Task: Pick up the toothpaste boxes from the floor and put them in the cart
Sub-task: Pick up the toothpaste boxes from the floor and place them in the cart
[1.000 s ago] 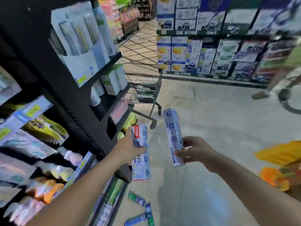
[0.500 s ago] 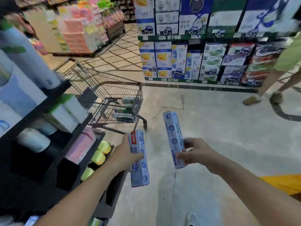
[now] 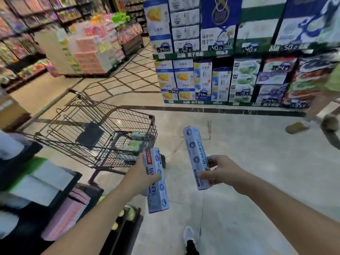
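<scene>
My left hand (image 3: 140, 176) grips a pale blue toothpaste box with a red label (image 3: 156, 181), held upright just right of the cart's near corner. My right hand (image 3: 219, 172) pinches a second long blue-and-white toothpaste box (image 3: 196, 155) by its lower half, tilted slightly left. The wire shopping cart (image 3: 103, 133) stands ahead on the left, and several green and white boxes (image 3: 132, 144) lie in its basket. Both boxes are outside the cart.
A dark shelf unit (image 3: 36, 190) with packaged goods runs along my left. Stacked product cartons (image 3: 220, 80) line the far side of the aisle. Another person's legs and shoes (image 3: 303, 124) are at the far right. My own shoe (image 3: 189, 238) shows below.
The view has swung up and away from the floor and shelf toward the cart. Both hands, each still holding its box, are now closer to the cart.
</scene>
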Tool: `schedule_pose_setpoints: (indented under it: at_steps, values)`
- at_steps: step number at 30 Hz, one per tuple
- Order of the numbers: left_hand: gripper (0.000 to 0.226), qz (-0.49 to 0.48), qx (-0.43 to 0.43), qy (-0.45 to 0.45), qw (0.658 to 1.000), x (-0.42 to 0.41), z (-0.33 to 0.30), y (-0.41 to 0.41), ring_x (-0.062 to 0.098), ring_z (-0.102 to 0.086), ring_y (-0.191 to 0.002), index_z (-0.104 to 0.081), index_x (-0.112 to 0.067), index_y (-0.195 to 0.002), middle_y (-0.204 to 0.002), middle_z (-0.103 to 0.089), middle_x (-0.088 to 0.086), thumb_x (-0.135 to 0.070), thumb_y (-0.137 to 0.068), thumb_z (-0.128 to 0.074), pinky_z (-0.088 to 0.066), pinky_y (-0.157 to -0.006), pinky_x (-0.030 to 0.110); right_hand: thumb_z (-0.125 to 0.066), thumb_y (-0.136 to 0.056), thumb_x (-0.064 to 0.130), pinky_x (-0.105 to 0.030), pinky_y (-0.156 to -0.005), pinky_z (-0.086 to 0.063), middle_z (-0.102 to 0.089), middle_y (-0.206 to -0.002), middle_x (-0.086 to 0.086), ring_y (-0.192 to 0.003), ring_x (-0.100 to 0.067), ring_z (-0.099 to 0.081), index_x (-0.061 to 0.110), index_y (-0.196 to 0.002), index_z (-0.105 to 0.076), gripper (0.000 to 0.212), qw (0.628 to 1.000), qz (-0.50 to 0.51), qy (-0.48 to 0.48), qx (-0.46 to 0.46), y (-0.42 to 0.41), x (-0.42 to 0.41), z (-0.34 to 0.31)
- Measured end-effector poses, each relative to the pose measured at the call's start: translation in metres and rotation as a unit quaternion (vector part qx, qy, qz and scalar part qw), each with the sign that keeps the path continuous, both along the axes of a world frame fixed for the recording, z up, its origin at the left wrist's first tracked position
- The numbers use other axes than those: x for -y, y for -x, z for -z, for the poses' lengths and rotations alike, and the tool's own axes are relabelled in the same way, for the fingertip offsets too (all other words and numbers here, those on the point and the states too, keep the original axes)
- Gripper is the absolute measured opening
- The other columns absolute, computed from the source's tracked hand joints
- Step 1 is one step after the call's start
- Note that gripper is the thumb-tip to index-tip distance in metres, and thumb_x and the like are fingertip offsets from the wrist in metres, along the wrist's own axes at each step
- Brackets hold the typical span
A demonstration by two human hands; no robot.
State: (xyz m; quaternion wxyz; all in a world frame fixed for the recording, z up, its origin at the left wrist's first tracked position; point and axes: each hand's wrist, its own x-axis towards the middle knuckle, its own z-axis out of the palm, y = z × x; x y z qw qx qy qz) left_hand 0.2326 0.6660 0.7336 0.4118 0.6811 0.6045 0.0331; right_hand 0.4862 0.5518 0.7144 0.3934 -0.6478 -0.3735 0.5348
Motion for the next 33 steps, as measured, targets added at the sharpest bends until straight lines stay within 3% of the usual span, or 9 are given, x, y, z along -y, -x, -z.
schedule_pose_setpoints:
  at_steps: [3, 7, 11, 17, 22, 25, 27, 30, 33]
  values:
    - [0.076, -0.010, 0.006, 0.015, 1.000, -0.042, 0.011, -0.019, 0.021, -0.068, -0.091, -0.026, -0.039, -0.140, -0.110, -0.063, -0.003, -0.027, -0.084, -0.076, -0.062, -0.060, 0.049, -0.085, -0.073, 0.005, -0.034, -0.064, -0.059, -0.067, -0.095, -0.008, -0.077, -0.020, -0.073, 0.006, -0.107, -0.067, 0.039, 1.000, -0.008, 0.005, 0.000, -0.015, -0.044, 0.007]
    - [0.102, -0.026, 0.023, 0.039, 0.999, -0.112, 0.028, -0.032, 0.021, -0.069, -0.089, -0.007, -0.039, -0.155, -0.116, -0.063, -0.002, -0.029, -0.082, -0.078, -0.062, -0.055, 0.045, -0.087, -0.071, 0.008, -0.040, -0.071, -0.062, -0.069, -0.098, -0.007, -0.081, -0.023, -0.074, 0.009, -0.108, -0.066, 0.043, 0.999, -0.018, 0.024, 0.013, -0.027, -0.127, 0.015]
    - [0.092, -0.039, 0.020, 0.049, 0.998, -0.184, 0.038, -0.025, 0.019, -0.068, -0.091, -0.016, -0.038, -0.151, -0.115, -0.063, -0.004, -0.031, -0.082, -0.077, -0.063, -0.059, 0.044, -0.088, -0.069, 0.011, -0.040, -0.071, -0.062, -0.069, -0.101, -0.008, -0.083, -0.023, -0.074, 0.009, -0.109, -0.067, 0.045, 0.997, -0.047, 0.045, 0.030, -0.022, -0.219, 0.016]
    - [0.095, -0.082, 0.012, 0.058, 0.995, -0.286, 0.043, 0.004, 0.022, -0.068, -0.092, -0.012, -0.044, -0.149, -0.115, -0.065, -0.002, -0.034, -0.082, -0.077, -0.062, -0.057, 0.045, -0.089, -0.068, 0.016, -0.040, -0.072, -0.063, -0.070, -0.099, -0.003, -0.084, -0.021, -0.073, 0.012, -0.108, -0.067, 0.046, 0.991, -0.101, 0.060, 0.069, 0.006, -0.353, 0.013]
    - [0.093, -0.129, 0.005, 0.049, 0.990, -0.348, 0.048, 0.026, 0.014, -0.066, -0.088, -0.010, -0.035, -0.150, -0.112, -0.063, -0.005, -0.040, -0.083, -0.075, -0.059, -0.057, 0.029, -0.089, -0.069, 0.021, -0.041, -0.076, -0.062, -0.070, -0.098, -0.002, -0.085, -0.019, -0.072, 0.015, -0.104, -0.066, 0.043, 0.974, -0.178, 0.079, 0.119, 0.031, -0.447, 0.020]
    - [0.098, -0.168, 0.011, 0.050, 0.985, -0.380, 0.053, 0.033, 0.016, -0.065, -0.089, -0.003, -0.037, -0.152, -0.113, -0.060, -0.004, -0.041, -0.084, -0.074, -0.058, -0.058, 0.029, -0.088, -0.070, 0.028, -0.033, -0.069, -0.061, -0.070, -0.097, -0.001, -0.083, -0.016, -0.071, 0.019, -0.098, -0.064, 0.038, 0.954, -0.242, 0.083, 0.158, 0.049, -0.505, 0.032]
    - [0.086, -0.196, 0.018, 0.052, 0.979, -0.402, 0.062, 0.037, 0.014, -0.065, -0.087, -0.015, -0.034, -0.146, -0.109, -0.060, -0.007, -0.039, -0.084, -0.074, -0.059, -0.062, 0.031, -0.087, -0.071, 0.032, -0.028, -0.060, -0.058, -0.069, -0.092, -0.002, -0.078, -0.013, -0.069, 0.017, -0.096, -0.063, 0.038, 0.937, -0.279, 0.087, 0.190, 0.061, -0.543, 0.044]
    - [0.075, -0.244, 0.028, 0.054, 0.968, -0.438, 0.088, 0.041, 0.009, -0.066, -0.084, -0.027, -0.029, -0.135, -0.105, -0.063, -0.009, -0.040, -0.080, -0.077, -0.061, -0.070, 0.035, -0.086, -0.070, 0.031, -0.029, -0.058, -0.053, -0.063, -0.078, -0.001, -0.069, -0.014, -0.064, 0.017, -0.081, -0.059, 0.032, 0.905, -0.340, 0.079, 0.244, 0.073, -0.604, 0.073]
    - [0.084, -0.301, 0.042, 0.058, 0.951, -0.473, 0.117, 0.041, 0.010, -0.066, -0.087, -0.023, -0.029, -0.144, -0.107, -0.064, -0.008, -0.039, -0.080, -0.077, -0.058, -0.075, 0.031, -0.083, -0.067, 0.032, -0.028, -0.056, -0.057, -0.062, -0.074, 0.002, -0.065, -0.011, -0.064, 0.021, -0.075, -0.055, 0.031, 0.867, -0.397, 0.082, 0.289, 0.085, -0.661, 0.109]
